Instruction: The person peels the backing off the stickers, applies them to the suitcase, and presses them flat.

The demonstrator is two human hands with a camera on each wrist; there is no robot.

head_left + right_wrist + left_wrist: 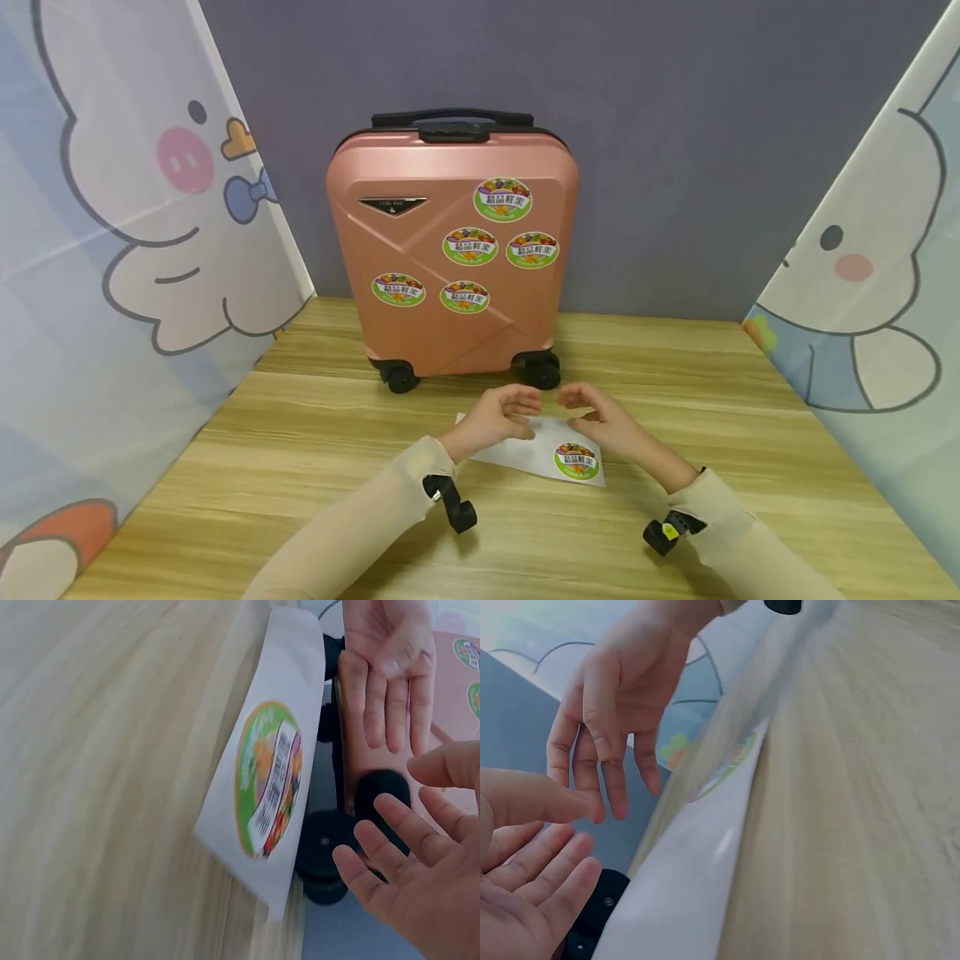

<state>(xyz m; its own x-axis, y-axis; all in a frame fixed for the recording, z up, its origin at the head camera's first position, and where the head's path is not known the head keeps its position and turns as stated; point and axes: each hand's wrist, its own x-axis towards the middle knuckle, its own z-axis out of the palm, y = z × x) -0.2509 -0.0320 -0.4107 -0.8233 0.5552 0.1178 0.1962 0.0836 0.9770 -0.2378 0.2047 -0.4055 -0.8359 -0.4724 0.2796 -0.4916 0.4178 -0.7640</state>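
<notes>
A white backing sheet (517, 450) lies on the table with one oval fruit sticker (577, 461) near its right end. Over the sheet's left part hovers my left hand (498, 419), fingers loosely bent and holding nothing. Facing it from the right, my right hand (611, 423) is also bare, its fingers relaxed. In the right wrist view both palms show, with no sticker between the left hand (394, 675) and the right hand (427, 877). Just beyond the hands stands an upright pink suitcase (420, 333), several matching oval stickers (470, 247) on its front.
The suitcase rests on black wheels (402, 379) against a grey back panel (660, 167). Cartoon-printed cloth walls (150, 275) flank the wooden table (315, 500) on both sides. Each sleeve carries a black wrist strap (450, 500).
</notes>
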